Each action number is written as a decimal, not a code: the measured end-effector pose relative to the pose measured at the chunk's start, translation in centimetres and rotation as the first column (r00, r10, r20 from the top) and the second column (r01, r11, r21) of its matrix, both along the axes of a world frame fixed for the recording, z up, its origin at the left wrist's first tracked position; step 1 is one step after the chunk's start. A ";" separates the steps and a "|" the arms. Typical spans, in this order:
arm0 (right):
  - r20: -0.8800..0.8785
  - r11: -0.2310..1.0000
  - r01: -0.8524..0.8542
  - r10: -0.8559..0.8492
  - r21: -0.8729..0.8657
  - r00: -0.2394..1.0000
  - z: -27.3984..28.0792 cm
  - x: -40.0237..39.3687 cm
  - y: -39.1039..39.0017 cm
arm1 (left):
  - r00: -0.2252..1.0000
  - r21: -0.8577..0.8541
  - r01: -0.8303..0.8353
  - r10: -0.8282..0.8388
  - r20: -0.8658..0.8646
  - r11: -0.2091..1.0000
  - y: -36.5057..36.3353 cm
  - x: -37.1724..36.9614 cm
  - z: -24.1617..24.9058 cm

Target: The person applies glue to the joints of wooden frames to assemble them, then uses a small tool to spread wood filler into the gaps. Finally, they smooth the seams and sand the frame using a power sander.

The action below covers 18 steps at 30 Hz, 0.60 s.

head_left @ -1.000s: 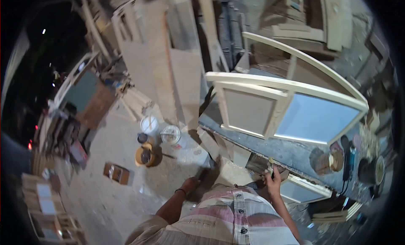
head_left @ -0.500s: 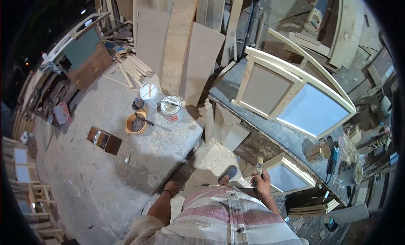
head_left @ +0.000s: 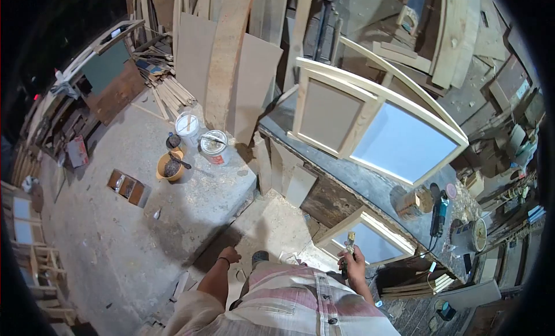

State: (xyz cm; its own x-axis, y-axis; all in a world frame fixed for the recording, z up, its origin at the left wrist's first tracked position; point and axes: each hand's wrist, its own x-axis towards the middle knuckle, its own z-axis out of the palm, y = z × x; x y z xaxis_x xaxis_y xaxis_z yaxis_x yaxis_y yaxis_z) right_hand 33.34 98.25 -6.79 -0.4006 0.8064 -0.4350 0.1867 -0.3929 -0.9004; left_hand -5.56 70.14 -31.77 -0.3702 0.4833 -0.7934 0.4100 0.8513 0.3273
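Observation:
My right hand (head_left: 356,266) is closed around a small brush (head_left: 350,241), held upright with its yellowish, crusted end above the fingers and its dark handle below. Just behind the hand, a small white-panelled wooden frame (head_left: 374,243) leans against the workbench base. My left hand (head_left: 230,255) hangs low beside the concrete platform, fingers curled, with nothing visible in it. On the workbench (head_left: 277,123), a larger curved-top wooden frame (head_left: 347,157) stands tilted, with one beige and one pale blue-white panel.
A yellow bowl (head_left: 162,164) of dark material, two white buckets (head_left: 214,154) and a small wooden box (head_left: 136,195) sit on the platform (head_left: 121,255). A corded power tool (head_left: 441,213) and a metal can (head_left: 417,203) lie at the bench's right end. Boards (head_left: 225,58) lean behind.
My view has moved rightward, so the benches and frames sit further left. A foot has stepped from beside the right hand to near the left one. The brush stays in my right hand.

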 end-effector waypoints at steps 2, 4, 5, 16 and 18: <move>0.022 1.000 0.005 -0.005 0.001 1.000 -0.5 4.0 1.5 | 0.972 -0.103 0.205 -0.215 -0.098 0.973 1.7 2.0 -2.1; 0.009 1.000 -0.012 0.012 0.019 1.000 -0.6 9.0 3.5 | 0.973 -0.123 0.198 -0.210 -0.099 0.973 4.6 5.7 -3.1; 0.008 1.000 0.000 0.000 0.011 1.000 -0.3 11.5 4.2 | 0.973 -0.145 0.189 -0.205 -0.104 0.971 5.9 7.4 -3.4; 0.085 0.949 0.314 -0.315 0.018 0.945 -4.2 32.5 11.0 | 0.956 0.474 0.263 -0.292 -0.013 0.840 32.8 26.1 5.3; 0.144 0.936 0.349 -0.353 0.049 0.925 -2.2 32.9 11.0 | 0.903 0.501 0.382 -0.429 -0.025 0.776 36.4 27.4 4.2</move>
